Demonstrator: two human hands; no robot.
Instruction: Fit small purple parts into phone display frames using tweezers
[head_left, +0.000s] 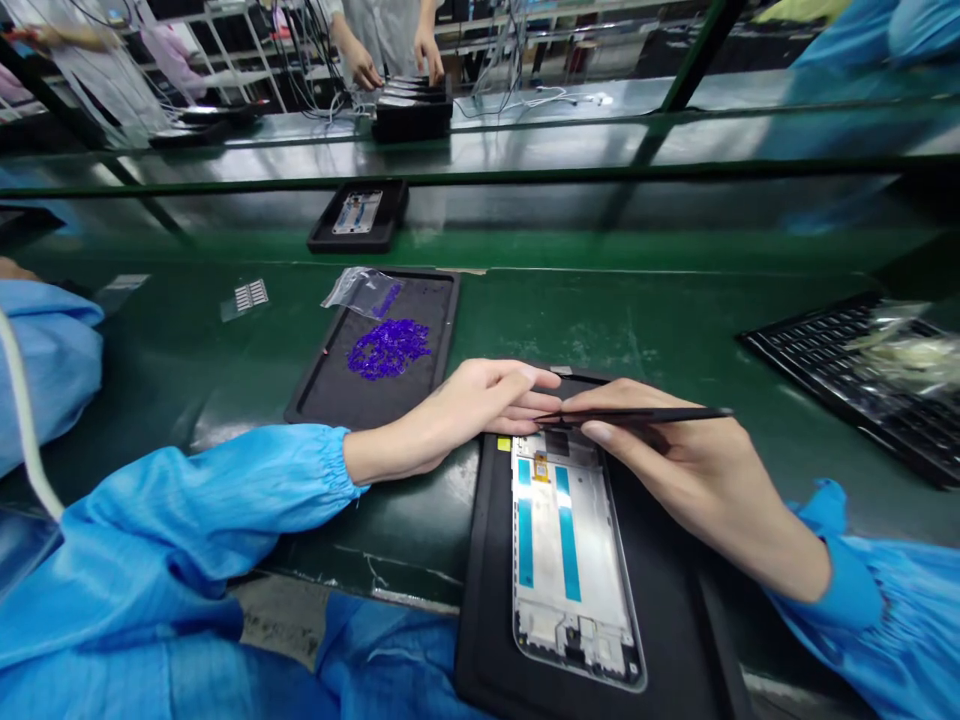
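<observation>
A phone frame (pixel 547 540) with two blue strips lies in a black tray (pixel 491 620) in front of me. My right hand (pixel 675 470) pinches a pair of black tweezers (pixel 660 414), held nearly level over the frame's far end. Their tips point left, at the fingers of my left hand (pixel 480 405). That hand is open, its fingers stretched out over the tray's far part. Whether anything tiny lies on those fingers cannot be made out. Both hands hide the far end of the frame.
Small purple pieces (pixel 388 350) and a clear bag (pixel 364 292) lie on a dark tray (pixel 375 400) at the left. Another phone part sits in a black tray (pixel 319 240) farther back. A black grid tray (pixel 840 370) is at the right. Co-workers stand across the bench.
</observation>
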